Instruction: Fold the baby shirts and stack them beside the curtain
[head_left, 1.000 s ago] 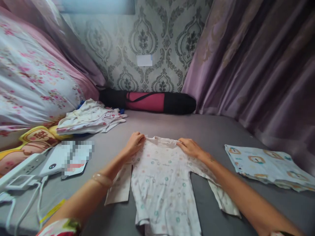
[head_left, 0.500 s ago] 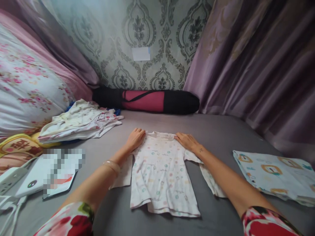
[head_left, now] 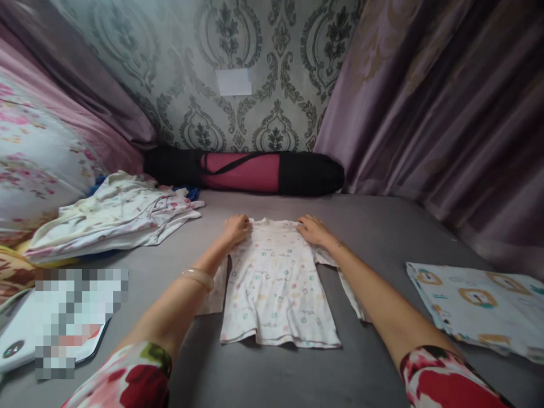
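A small white long-sleeved baby shirt point(head_left: 276, 283) with a pale print lies spread on the grey bed sheet point(head_left: 272, 377), its collar at the far end and its hem toward me. My left hand point(head_left: 237, 229) is closed on the shirt's left shoulder, beside the collar. At the opposite shoulder, my right hand point(head_left: 314, 231) grips the cloth, its fingertips partly hidden. Both sleeves spread outward and pass partly under my forearms. The front has soft creases, and the hem is wavy.
A loose pile of baby clothes point(head_left: 123, 212) lies at the left, beside a floral pillow point(head_left: 38, 164). Nearer me is a white device point(head_left: 25, 326), partly blurred out. A folded lion-print cloth point(head_left: 480, 303) lies at the right. A black and red long bag point(head_left: 242, 171) rests along the wall.
Both hands have shifted slightly away from me with the shirt, and its hem now lies farther off. The front looks a little flatter. The view has turned slightly.
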Tool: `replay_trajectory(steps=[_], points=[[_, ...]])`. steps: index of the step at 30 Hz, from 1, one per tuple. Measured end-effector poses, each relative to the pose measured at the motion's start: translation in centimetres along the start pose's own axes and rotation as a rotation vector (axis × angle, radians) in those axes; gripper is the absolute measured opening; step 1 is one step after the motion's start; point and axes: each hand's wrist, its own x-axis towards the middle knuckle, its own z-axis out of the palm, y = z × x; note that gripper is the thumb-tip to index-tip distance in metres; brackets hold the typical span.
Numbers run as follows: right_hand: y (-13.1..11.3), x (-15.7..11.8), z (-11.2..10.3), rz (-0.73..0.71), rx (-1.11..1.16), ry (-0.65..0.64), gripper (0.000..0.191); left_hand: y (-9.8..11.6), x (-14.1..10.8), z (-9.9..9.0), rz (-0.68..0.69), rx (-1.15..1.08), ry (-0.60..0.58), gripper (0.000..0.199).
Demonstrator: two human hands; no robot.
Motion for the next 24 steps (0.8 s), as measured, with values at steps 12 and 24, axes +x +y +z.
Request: replay_trajectory(steps=[12, 24], points=[[-1.7, 1.7, 1.5, 0.035, 0.090, 0.083, 0.030, 1.4, 1.6, 2.3, 0.114, 0.048, 0.120, 0.028], [3.4, -1.6, -0.6, 0.136, 0.401, 0.186, 0.029, 1.6, 0.9, 1.9, 0.122, 0.315, 0.082, 0.034]])
